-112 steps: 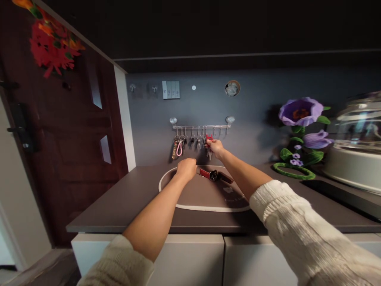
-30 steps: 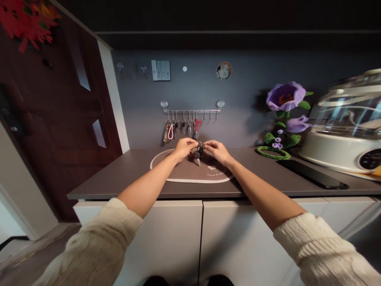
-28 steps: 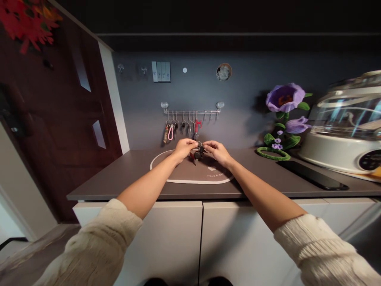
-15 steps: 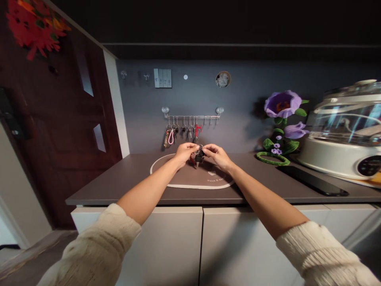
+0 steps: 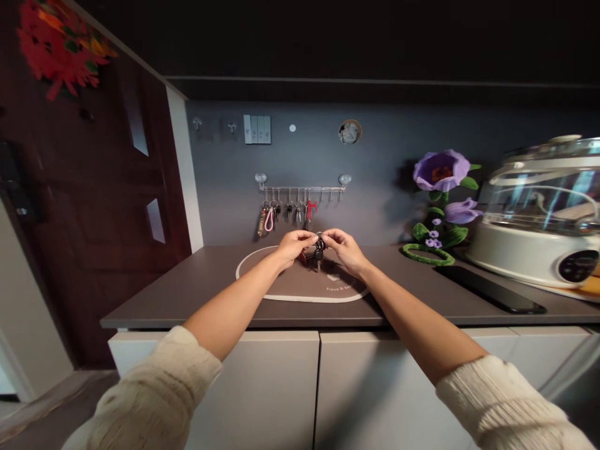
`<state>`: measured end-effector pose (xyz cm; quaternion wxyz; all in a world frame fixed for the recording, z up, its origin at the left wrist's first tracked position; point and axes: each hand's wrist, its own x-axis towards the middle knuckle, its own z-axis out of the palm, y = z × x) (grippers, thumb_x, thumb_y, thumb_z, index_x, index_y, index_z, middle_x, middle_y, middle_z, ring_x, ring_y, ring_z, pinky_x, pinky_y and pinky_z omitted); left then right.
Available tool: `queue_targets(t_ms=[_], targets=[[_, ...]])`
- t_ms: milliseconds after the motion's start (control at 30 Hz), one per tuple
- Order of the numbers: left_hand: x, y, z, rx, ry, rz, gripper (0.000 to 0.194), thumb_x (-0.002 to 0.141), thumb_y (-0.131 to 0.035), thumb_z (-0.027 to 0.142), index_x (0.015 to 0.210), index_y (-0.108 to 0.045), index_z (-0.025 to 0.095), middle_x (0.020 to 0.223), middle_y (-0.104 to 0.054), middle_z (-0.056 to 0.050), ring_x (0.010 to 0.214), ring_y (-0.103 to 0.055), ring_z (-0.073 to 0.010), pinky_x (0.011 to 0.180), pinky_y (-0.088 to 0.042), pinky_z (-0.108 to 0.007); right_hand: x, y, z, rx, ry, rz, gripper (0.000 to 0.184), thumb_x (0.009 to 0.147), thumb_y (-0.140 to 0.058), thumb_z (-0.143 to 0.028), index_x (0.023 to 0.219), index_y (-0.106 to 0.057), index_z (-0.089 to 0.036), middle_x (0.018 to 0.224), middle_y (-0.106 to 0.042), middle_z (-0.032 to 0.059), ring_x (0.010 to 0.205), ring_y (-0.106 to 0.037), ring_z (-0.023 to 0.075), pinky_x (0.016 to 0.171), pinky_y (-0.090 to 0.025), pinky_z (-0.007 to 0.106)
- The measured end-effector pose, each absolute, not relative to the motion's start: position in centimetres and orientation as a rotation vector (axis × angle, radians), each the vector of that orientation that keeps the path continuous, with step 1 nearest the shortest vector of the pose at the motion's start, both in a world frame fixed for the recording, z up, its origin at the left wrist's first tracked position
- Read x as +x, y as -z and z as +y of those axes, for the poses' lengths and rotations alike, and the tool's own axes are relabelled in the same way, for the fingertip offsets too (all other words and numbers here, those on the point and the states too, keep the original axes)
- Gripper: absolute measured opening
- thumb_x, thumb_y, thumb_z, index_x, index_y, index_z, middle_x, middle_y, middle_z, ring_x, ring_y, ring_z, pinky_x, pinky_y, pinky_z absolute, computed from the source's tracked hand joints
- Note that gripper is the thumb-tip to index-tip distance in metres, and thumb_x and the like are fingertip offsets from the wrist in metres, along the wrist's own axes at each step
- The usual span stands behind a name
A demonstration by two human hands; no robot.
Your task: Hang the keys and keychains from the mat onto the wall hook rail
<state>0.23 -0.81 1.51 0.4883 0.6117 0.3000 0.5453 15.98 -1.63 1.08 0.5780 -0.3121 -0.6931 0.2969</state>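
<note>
My left hand [image 5: 295,243] and my right hand [image 5: 345,248] meet over the mat, each pinching the metal ring of a bunch of keys from its own side. Below the ring the keys [image 5: 319,255] hang down, with dark heads and a metal blade. A dark red piece [image 5: 304,257] shows beside them, partly behind my left fingers; whether it is joined to the ring I cannot tell. Behind my hands, a clear hook rail [image 5: 302,188] on the wall carries several key bunches, among them a pink loop [image 5: 269,220] and a red figure-like charm [image 5: 312,210].
A brown mat [image 5: 300,290] with a pale rim lies on the dark counter [image 5: 187,300]. Rightward are purple fabric flowers [image 5: 441,170], a black phone-like slab [image 5: 490,289] and a white appliance with a clear cover [image 5: 515,250]. An overhead cabinet [image 5: 356,44] juts out above; a door [image 5: 107,219] stands left.
Earlier my right hand was at the red charm on the rail and a red-and-black item lay on the mat. Since then both hands have come together on the key ring; lately the keys have turned slightly.
</note>
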Motion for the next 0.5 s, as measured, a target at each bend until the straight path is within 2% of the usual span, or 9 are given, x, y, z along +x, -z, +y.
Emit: queue_targets(t_ms=[200,367,500], targets=[[0.36,-1.56,-0.85,1.531,-1.355,0.742,0.036,0.055,-0.073,0.035,0.082,-0.066,0.012,0.072,-0.063,-0.002,0.052,-0.046,-0.0049,0.051,-0.034,-0.02,16.01,-1.54,-1.85,-0.729,-0.665,-1.609,0.031,0.067,-0.061,-0.046,0.077,-0.055,-0.017,0.075,-0.058,0.0003,0.072,-0.051,0.0114,0.074,-0.041,0.027],[0.35,-1.65,-0.85,1.605,-1.442,0.78,0.023,0.064,-0.067,0.028,0.08,-0.066,0.013,0.075,-0.065,-0.003,0.062,-0.052,-0.0084,0.062,-0.04,-0.022,16.24,-1.78,-1.76,-0.734,-0.62,-1.591,0.031,0.068,-0.06,-0.046,0.077,-0.054,-0.016,0.073,-0.054,-0.0004,0.069,-0.048,0.0102,0.07,-0.039,0.025],[0.36,-1.57,-0.71,1.691,-1.504,0.901,0.017,0.07,-0.06,0.027,0.078,-0.066,0.013,0.074,-0.066,-0.003,0.065,-0.055,-0.0108,0.064,-0.042,-0.023,16.42,-1.8,-1.31,-0.736,-0.648,-1.538,0.032,0.067,-0.06,-0.046,0.077,-0.054,-0.016,0.071,-0.053,-0.0012,0.065,-0.046,0.0092,0.065,-0.038,0.024]])
